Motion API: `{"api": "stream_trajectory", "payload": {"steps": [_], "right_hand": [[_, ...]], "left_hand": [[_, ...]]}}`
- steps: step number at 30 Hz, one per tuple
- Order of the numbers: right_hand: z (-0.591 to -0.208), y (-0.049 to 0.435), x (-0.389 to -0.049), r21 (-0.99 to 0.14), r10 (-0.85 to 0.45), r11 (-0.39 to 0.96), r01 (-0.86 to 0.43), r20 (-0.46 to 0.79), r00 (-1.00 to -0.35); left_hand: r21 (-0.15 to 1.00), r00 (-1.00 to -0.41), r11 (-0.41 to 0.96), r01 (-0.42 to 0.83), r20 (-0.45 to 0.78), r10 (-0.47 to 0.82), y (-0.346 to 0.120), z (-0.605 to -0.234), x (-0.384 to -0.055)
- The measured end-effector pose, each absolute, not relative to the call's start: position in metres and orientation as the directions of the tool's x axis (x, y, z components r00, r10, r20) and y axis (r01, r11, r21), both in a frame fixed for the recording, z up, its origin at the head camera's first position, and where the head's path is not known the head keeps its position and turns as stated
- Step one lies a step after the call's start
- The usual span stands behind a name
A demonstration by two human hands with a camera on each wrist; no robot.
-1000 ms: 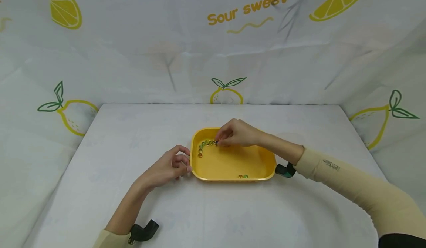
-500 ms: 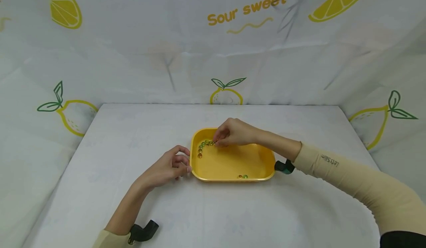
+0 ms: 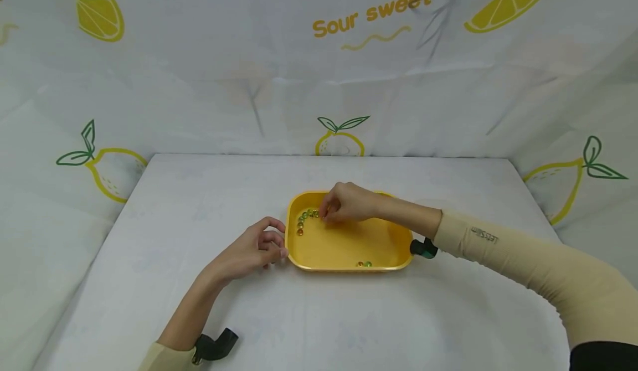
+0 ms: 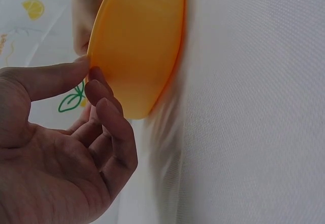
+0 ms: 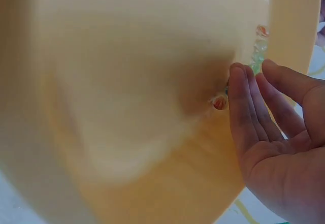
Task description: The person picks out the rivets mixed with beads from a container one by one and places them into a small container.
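A yellow tray (image 3: 349,249) lies on the table. Its left rim is held by my left hand (image 3: 259,249), with the thumb on the edge and curled fingers against the outer wall in the left wrist view. Inside, a curved row of small glass marbles (image 3: 301,220) runs along the far left wall. My right hand (image 3: 351,202) reaches over the far rim to the end of that row. In the right wrist view its long fingers are fairly straight, the thumb apart from them, and a red-streaked marble (image 5: 219,102) sits beside the fingertips. Part of the row is hidden behind this hand.
Two more marbles (image 3: 364,264) lie by the tray's near wall, right of the middle. White cloth (image 3: 349,321) covers the table. A curtain (image 3: 224,83) printed with lemons stands behind it. Black wrist cameras (image 3: 216,346) stick out from both wrists.
A dark marble visible at the right fingertips a second ago is now hidden. The right hand and forearm have shifted slightly left and nearer. The left hand and tray stay in place.
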State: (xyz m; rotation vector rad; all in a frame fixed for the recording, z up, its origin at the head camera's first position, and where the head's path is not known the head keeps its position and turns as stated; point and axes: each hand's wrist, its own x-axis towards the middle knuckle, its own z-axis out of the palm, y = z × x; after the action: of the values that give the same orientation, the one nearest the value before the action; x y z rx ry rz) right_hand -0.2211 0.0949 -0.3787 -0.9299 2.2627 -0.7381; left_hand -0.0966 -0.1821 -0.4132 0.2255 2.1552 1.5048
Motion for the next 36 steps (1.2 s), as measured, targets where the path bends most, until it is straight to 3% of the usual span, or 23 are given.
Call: {"api": "stream_trajectory", "payload": {"steps": [24,36], "right_hand": [[-0.39,0.096,-0.208,-0.703,-0.641,0.656,-0.275,-0.327,-0.694],[-0.397,0.098,-0.208,-0.684,-0.643,0.66,-0.312,-0.299,-0.705]], "left_hand": [[0.921,-0.857,0.366,-0.133,-0.292,0.424,-0.184,-0.414,-0.098],[0.921,-0.86,0.363,-0.139,-0.295,0.417,-0.184,-0.416,-0.097]]}}
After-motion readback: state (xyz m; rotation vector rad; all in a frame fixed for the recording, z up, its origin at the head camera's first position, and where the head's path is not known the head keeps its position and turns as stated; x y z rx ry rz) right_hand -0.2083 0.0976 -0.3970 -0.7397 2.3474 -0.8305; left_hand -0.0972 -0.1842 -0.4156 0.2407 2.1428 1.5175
